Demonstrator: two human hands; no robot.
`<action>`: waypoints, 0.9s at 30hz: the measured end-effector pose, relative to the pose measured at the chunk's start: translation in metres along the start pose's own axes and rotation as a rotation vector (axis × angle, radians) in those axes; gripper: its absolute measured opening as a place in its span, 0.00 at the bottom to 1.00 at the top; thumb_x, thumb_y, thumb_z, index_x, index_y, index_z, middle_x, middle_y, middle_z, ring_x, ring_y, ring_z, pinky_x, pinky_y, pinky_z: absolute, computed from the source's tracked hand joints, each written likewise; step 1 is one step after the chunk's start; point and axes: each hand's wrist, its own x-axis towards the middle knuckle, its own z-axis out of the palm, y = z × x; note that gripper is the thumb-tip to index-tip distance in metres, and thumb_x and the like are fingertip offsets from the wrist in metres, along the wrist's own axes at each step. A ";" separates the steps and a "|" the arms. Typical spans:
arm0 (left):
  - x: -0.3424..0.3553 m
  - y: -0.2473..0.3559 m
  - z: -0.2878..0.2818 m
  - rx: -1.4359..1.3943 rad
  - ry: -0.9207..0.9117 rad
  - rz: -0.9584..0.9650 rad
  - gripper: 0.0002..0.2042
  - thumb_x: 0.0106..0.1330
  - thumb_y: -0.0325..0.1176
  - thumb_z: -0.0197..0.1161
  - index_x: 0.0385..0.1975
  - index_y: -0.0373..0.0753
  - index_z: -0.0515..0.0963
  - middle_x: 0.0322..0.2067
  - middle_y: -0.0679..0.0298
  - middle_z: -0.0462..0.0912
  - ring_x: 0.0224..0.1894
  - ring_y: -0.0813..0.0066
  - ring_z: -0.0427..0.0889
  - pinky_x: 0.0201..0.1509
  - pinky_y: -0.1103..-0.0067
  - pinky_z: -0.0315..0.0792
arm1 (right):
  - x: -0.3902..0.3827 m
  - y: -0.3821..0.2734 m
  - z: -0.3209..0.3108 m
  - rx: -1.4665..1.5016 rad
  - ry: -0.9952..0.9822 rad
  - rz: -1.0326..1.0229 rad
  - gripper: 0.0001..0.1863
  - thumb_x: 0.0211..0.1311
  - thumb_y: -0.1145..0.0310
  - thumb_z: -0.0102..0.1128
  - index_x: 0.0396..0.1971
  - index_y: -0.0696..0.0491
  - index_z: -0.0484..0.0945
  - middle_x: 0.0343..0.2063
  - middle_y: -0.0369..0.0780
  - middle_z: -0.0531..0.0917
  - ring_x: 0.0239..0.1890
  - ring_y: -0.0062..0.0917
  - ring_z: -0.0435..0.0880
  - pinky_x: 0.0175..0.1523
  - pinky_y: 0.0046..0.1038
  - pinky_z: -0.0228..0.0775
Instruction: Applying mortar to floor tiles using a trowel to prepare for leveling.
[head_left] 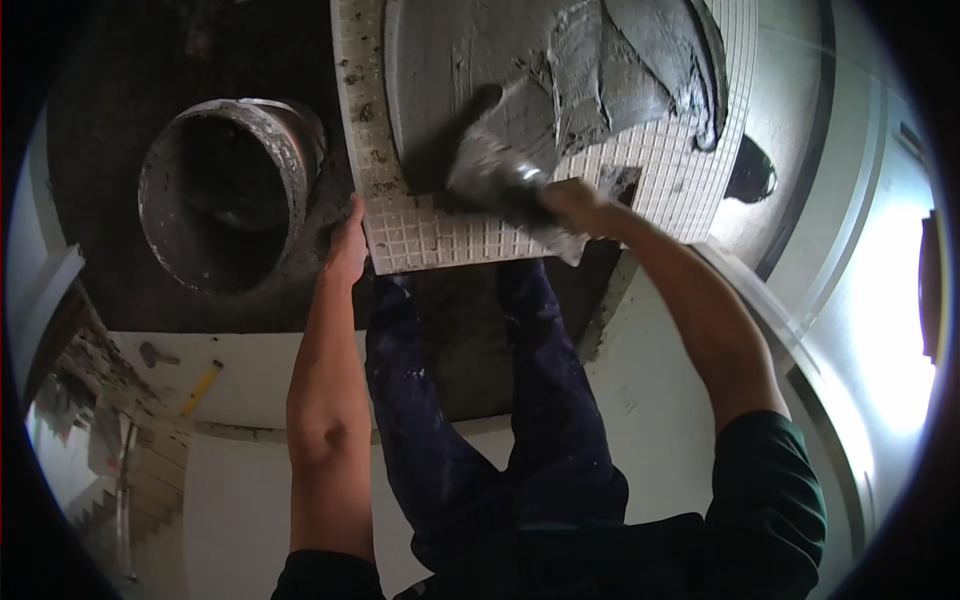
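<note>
A large tile with a gridded underside facing up lies before me, leaning against or held near my legs. Grey mortar covers its far part in a thick, ridged layer, and the near strip shows bare grid. At the tile's near left corner, my left hand grips the edge, its fingers partly hidden. My right hand is closed round the handle of a trowel, blurred by motion. The trowel's blade presses at the near border of the mortar and has mortar on it.
A mortar-smeared bucket stands left of the tile, its opening toward me. A hammer-like tool and a yellow bar-shaped tool lie on the pale floor at left. Beyond the tile's right edge is a dark rounded object.
</note>
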 end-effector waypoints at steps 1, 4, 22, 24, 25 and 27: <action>-0.001 0.000 0.000 -0.045 -0.060 0.026 0.40 0.77 0.63 0.49 0.76 0.34 0.59 0.77 0.59 0.61 0.76 0.64 0.61 0.79 0.68 0.52 | 0.008 0.002 0.027 0.047 -0.002 -0.088 0.19 0.75 0.55 0.54 0.45 0.58 0.82 0.37 0.45 0.86 0.43 0.30 0.84 0.51 0.37 0.76; -0.006 0.002 0.002 -0.144 -0.129 0.095 0.38 0.78 0.62 0.48 0.76 0.37 0.58 0.75 0.61 0.63 0.75 0.64 0.63 0.79 0.66 0.53 | 0.027 -0.007 0.094 -0.068 0.026 -0.257 0.24 0.72 0.50 0.56 0.49 0.56 0.83 0.46 0.54 0.86 0.52 0.44 0.85 0.57 0.43 0.75; -0.004 0.008 0.006 -0.040 -0.280 0.106 0.41 0.78 0.66 0.38 0.79 0.41 0.50 0.79 0.58 0.54 0.79 0.57 0.56 0.81 0.58 0.49 | 0.005 0.012 0.208 0.479 1.196 0.134 0.22 0.71 0.49 0.58 0.39 0.57 0.80 0.25 0.53 0.85 0.27 0.50 0.86 0.35 0.49 0.78; -0.005 0.007 0.005 -0.035 -0.288 0.110 0.41 0.78 0.66 0.38 0.79 0.41 0.50 0.79 0.57 0.54 0.79 0.58 0.55 0.81 0.58 0.49 | 0.003 0.016 0.217 1.106 0.753 0.087 0.22 0.72 0.50 0.59 0.41 0.58 0.81 0.25 0.46 0.85 0.24 0.39 0.85 0.34 0.42 0.78; -0.006 0.007 0.005 -0.026 -0.292 0.115 0.41 0.78 0.66 0.38 0.79 0.41 0.50 0.79 0.57 0.54 0.79 0.58 0.55 0.81 0.58 0.49 | 0.001 0.017 0.221 1.311 0.543 0.051 0.22 0.72 0.51 0.59 0.42 0.58 0.81 0.25 0.43 0.84 0.24 0.34 0.84 0.34 0.39 0.77; -0.005 0.007 0.005 0.001 -0.260 0.117 0.42 0.77 0.67 0.40 0.79 0.39 0.50 0.79 0.57 0.55 0.79 0.58 0.54 0.81 0.59 0.48 | -0.008 0.022 0.226 1.263 0.331 0.039 0.20 0.73 0.52 0.60 0.43 0.58 0.81 0.25 0.37 0.81 0.24 0.26 0.82 0.33 0.33 0.77</action>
